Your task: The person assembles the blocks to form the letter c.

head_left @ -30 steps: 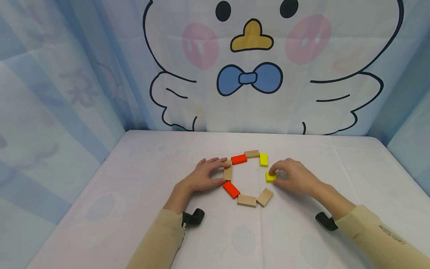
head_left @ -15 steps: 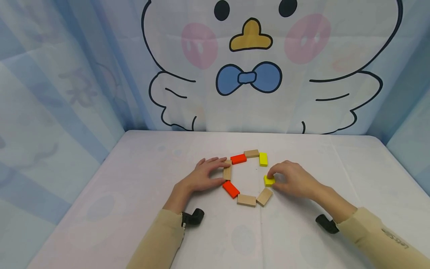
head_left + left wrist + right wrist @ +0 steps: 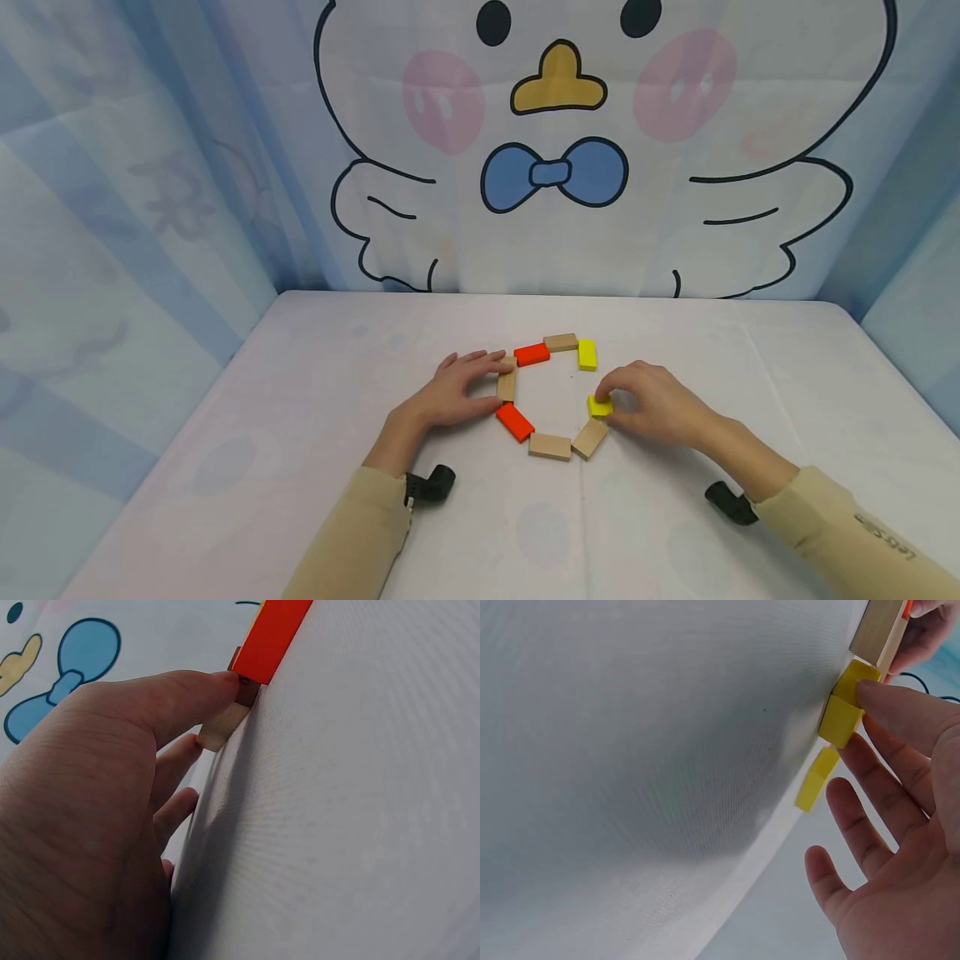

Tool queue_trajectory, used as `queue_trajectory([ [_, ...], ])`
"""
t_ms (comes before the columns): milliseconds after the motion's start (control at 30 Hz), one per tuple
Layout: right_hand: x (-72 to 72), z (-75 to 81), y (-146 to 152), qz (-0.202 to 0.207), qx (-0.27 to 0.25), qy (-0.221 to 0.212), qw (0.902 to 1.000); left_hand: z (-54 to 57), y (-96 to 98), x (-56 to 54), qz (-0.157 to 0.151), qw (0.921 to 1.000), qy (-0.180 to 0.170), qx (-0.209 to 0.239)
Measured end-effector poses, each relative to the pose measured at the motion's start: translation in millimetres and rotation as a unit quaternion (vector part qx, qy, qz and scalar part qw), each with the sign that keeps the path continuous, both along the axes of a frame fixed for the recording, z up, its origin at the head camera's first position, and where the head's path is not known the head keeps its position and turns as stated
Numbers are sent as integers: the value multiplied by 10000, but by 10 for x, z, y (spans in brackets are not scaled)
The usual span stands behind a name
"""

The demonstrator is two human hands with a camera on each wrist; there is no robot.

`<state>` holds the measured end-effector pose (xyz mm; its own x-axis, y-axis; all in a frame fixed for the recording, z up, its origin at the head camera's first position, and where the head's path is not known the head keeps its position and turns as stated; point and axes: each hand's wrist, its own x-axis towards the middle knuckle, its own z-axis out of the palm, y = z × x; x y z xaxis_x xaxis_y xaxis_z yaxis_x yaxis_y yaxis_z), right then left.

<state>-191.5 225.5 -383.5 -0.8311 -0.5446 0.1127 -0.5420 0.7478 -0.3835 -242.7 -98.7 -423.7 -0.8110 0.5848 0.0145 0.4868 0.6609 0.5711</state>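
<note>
Small rectangular blocks lie in a ring on the table. My right hand [image 3: 656, 404] pinches a yellow block [image 3: 598, 407] between thumb and index finger on the ring's right side, right at a plain wooden block [image 3: 589, 438]. In the right wrist view the thumb presses on that yellow block [image 3: 841, 720] while the other fingers spread loosely. My left hand [image 3: 457, 387] rests at the left side with fingers extended, index fingertip over a wooden block [image 3: 507, 386] and thumb by its near end. A red block [image 3: 274, 641] adjoins the thumb tip in the left wrist view.
Beyond the right hand stands another yellow block [image 3: 587, 355], a gap away from the pinched one. At the ring's far side are a wooden block [image 3: 561, 342] and a red block [image 3: 532, 354]; a wooden block [image 3: 550, 447] lies at the near side. A patterned cloth [image 3: 555, 242] hangs behind.
My right hand has drawn the yellow block toward the near side and slightly left, up to the slanted wooden block. The left hand has stayed in place.
</note>
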Motion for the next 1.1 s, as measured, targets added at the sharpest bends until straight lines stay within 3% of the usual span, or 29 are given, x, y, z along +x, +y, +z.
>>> queue_trajectory([
  [600,-15,44,17,-115,-226,-33,9997,-29,-19,-16,49,10000,-5,-15],
  [1100,-365,153,-127,-300,-496,-39,9983,-12,-11,-4,-5,10000,11,43],
])
